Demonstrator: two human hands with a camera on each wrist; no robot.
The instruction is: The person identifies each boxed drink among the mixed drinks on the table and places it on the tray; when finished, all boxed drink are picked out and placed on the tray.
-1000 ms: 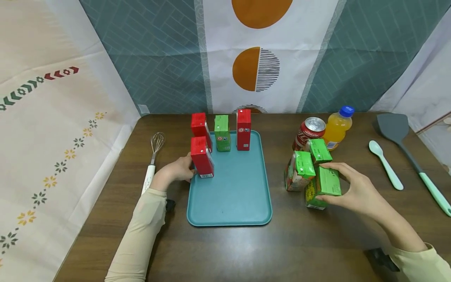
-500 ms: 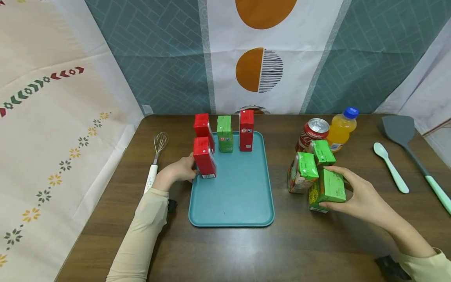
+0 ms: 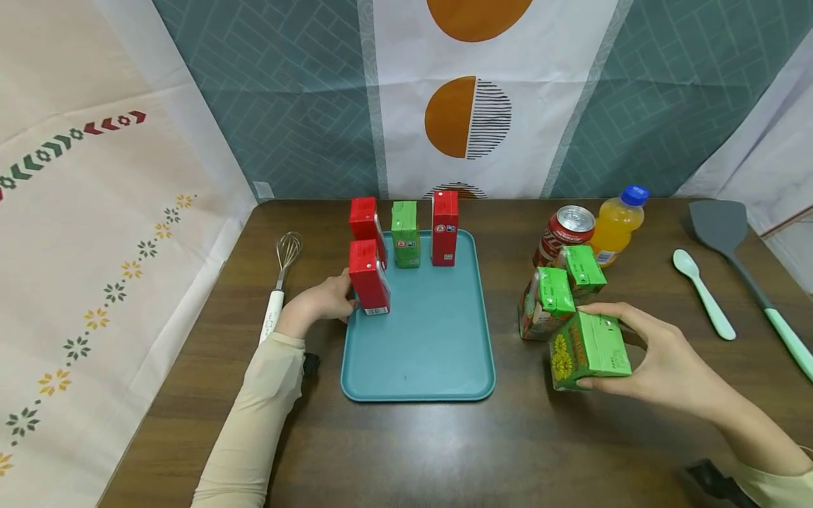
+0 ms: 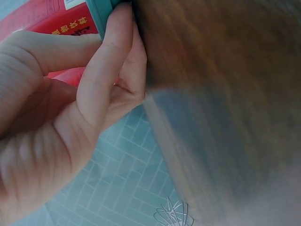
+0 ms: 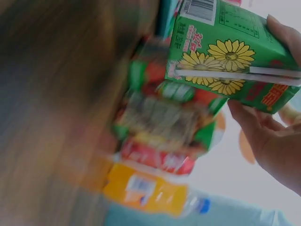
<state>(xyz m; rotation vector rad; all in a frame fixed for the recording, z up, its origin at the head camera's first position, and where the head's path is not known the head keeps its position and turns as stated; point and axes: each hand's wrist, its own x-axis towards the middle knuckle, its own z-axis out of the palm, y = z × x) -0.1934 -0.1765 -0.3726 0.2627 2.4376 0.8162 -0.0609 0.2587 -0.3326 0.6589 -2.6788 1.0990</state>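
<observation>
My right hand (image 3: 670, 363) grips a green drink carton (image 3: 600, 346) from the sides, thumb on the near side and fingers on the far side. In the right wrist view, yellow flowers and a straw show on the carton, which is raised off the table. My left hand (image 3: 320, 300) pinches the left rim of the teal tray (image 4: 97, 14). Close to those fingers stands a red carton (image 3: 367, 279) on the tray. Another red carton (image 3: 365, 222), a green carton (image 3: 406, 236) and a third red carton (image 3: 444, 229) stand along the tray's far end.
Two more green cartons, the front one (image 3: 546, 305) and the back one (image 3: 583, 268), stand beside the held one. Behind them are a red soda can (image 3: 565, 233) and an orange juice bottle (image 3: 616, 226). A whisk (image 3: 273, 310), spoon (image 3: 705, 300) and spatula (image 3: 720, 229) lie at the sides.
My right hand has lifted the green carton slightly and drawn it towards me, apart from the cartons behind. The left hand stays at the tray's rim.
</observation>
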